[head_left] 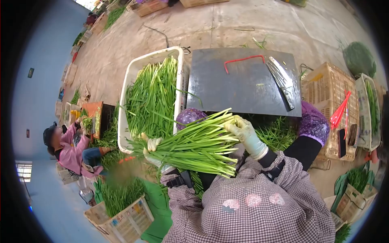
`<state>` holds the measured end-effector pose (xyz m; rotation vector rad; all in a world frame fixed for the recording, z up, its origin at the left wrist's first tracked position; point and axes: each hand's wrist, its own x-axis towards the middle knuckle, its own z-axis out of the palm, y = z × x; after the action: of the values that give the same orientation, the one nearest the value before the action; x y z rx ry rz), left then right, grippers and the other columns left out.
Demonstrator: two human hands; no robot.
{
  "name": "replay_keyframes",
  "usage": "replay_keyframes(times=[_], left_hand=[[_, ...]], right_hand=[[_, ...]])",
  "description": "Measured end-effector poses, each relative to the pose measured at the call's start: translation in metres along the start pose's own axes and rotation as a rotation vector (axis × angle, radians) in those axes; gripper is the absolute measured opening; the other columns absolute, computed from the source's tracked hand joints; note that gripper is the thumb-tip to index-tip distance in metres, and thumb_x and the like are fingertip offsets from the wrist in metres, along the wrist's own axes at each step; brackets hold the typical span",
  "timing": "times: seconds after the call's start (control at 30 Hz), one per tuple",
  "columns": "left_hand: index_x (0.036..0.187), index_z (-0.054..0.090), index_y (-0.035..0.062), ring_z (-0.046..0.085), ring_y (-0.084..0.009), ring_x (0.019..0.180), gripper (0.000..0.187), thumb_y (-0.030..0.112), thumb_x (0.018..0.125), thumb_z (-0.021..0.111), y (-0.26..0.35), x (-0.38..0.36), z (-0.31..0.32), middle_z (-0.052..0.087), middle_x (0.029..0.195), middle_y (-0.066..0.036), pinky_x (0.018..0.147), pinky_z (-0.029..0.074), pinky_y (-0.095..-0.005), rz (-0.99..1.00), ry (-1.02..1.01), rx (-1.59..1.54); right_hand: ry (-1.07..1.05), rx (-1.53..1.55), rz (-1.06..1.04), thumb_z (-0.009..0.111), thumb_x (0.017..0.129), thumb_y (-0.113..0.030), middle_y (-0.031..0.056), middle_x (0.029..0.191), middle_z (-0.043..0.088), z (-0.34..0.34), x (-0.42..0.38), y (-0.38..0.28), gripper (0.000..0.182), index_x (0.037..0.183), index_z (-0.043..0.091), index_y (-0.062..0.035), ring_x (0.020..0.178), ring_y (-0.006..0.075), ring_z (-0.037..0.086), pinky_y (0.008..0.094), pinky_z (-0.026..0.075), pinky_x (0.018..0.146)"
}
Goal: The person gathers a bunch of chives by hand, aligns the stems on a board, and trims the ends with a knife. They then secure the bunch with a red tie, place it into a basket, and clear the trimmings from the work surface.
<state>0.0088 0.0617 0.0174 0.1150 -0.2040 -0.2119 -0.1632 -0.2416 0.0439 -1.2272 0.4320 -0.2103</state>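
A thick bunch of garlic chives (198,148) lies across my lap, pale stem ends to the right and leafy tips to the left. My gloved left hand (154,150) is wrapped around the leafy end. At the pale ends, the gloved fingers of my right hand (247,135) are pinched on the upper stems. Just beyond the bunch is a dark board (231,89), with a wide-bladed knife (281,83) and a bent red strip (243,59) on it. A white crate (181,81) left of the board holds more chives (152,97).
On the right, an upturned tan crate (324,87) carries a red tapered object (339,111) and a phone (342,142). Another crate of greens (125,218) stands at lower left. A co-worker in pink (73,150) sits at far left, holding greens. Loose leaves lie under the board.
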Motion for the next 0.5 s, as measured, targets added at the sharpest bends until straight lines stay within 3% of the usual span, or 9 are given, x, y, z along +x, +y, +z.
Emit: replay_keyframes(times=[0.03, 0.2, 0.33, 0.4, 0.47, 0.5], left_hand=[[0.157, 0.04, -0.0031, 0.045, -0.0115, 0.077, 0.063, 0.012, 0.099, 0.06, -0.001, 0.0, -0.001, 0.041, 0.081, 0.004, 0.089, 0.042, -0.0321, 0.0, 0.004, -0.007], [0.156, 0.041, -0.003, 0.045, -0.0114, 0.077, 0.061, 0.012, 0.1, 0.059, 0.0, -0.002, -0.001, 0.042, 0.082, 0.004, 0.09, 0.043, -0.0325, 0.013, 0.026, 0.004], [0.156, 0.04, -0.0034, 0.045, -0.0114, 0.077, 0.061, 0.012, 0.1, 0.058, -0.001, -0.003, -0.002, 0.043, 0.083, 0.003, 0.09, 0.043, -0.0328, 0.01, 0.01, -0.041], [0.157, 0.04, -0.0034, 0.045, -0.0113, 0.077, 0.061, 0.012, 0.1, 0.058, 0.009, -0.005, -0.014, 0.043, 0.083, 0.004, 0.09, 0.043, -0.0329, 0.027, 0.008, -0.035], [0.157, 0.039, -0.0034, 0.045, -0.0113, 0.077, 0.062, 0.012, 0.1, 0.059, 0.014, -0.006, -0.023, 0.043, 0.083, 0.004, 0.09, 0.043, -0.0329, 0.04, 0.006, -0.035], [0.157, 0.039, -0.0034, 0.045, -0.0112, 0.077, 0.063, 0.012, 0.1, 0.059, 0.013, -0.007, -0.024, 0.043, 0.083, 0.004, 0.091, 0.043, -0.033, 0.051, 0.018, -0.045]], right_hand=[[-0.064, 0.279, 0.215, 0.069, 0.101, -0.018, 0.0037, 0.104, 0.072, 0.002, -0.003, -0.011, 0.024, 0.118, 0.068, -0.0016, 0.093, 0.0107, 0.069, 0.0289, 0.06, 0.085], [-0.077, 0.339, 0.16, 0.067, 0.102, -0.019, 0.0034, 0.106, 0.073, 0.005, -0.005, -0.005, 0.023, 0.12, 0.069, -0.003, 0.091, 0.01, 0.069, 0.0284, 0.059, 0.084], [-0.095, 0.418, 0.188, 0.06, 0.107, -0.021, 0.0042, 0.115, 0.07, -0.001, -0.004, 0.002, 0.027, 0.123, 0.067, -0.0004, 0.102, 0.0112, 0.066, 0.0302, 0.054, 0.098], [0.057, 0.284, -0.109, 0.056, 0.109, -0.022, 0.0061, 0.116, 0.07, -0.023, -0.001, 0.0, 0.029, 0.123, 0.066, 0.0011, 0.108, 0.0128, 0.064, 0.0302, 0.051, 0.102], [0.132, 0.015, -0.211, 0.057, 0.108, -0.018, 0.0087, 0.113, 0.07, -0.066, -0.003, 0.001, 0.025, 0.12, 0.068, 0.0006, 0.106, 0.0161, 0.064, 0.0293, 0.052, 0.101], [-0.005, -0.697, -0.452, 0.058, 0.104, -0.012, 0.0105, 0.108, 0.069, -0.105, -0.007, -0.003, 0.019, 0.116, 0.071, -0.0037, 0.107, 0.0198, 0.066, 0.031, 0.052, 0.1]])
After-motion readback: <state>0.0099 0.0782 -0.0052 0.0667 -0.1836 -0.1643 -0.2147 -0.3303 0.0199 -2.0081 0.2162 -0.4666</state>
